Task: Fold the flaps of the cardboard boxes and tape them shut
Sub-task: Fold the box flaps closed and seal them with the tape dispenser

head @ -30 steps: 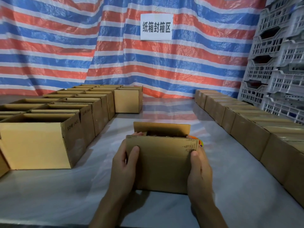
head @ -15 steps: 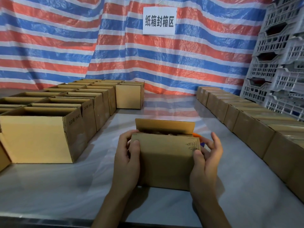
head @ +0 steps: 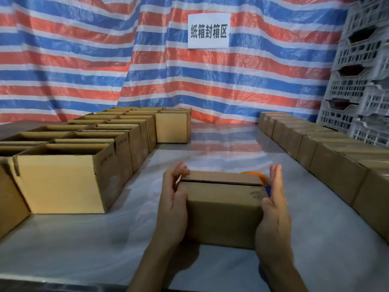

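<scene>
A small cardboard box [head: 223, 216] sits on the table in front of me. Its two long top flaps lie folded down and meet at a dark seam along the top. My left hand [head: 173, 203] lies flat against the box's left side, fingers straight, fingertips reaching up at the far left corner. My right hand [head: 274, 209] presses the right side with straight fingers and the thumb on the front face. Behind the box's far right corner an orange tape dispenser [head: 255, 175] shows only partly.
Rows of open-topped cardboard boxes [head: 61, 182] stand at the left. A row of closed boxes [head: 328, 157] runs along the right. Stacked grey plastic crates [head: 362, 81] stand at the far right. A striped tarp with a white sign [head: 208, 30] hangs behind the plastic-covered table [head: 84, 245].
The near and far flaps, which stood up a second ago, now lie folded flat on the box. Both hands moved from the near flap to the box's sides, fingers now straight.
</scene>
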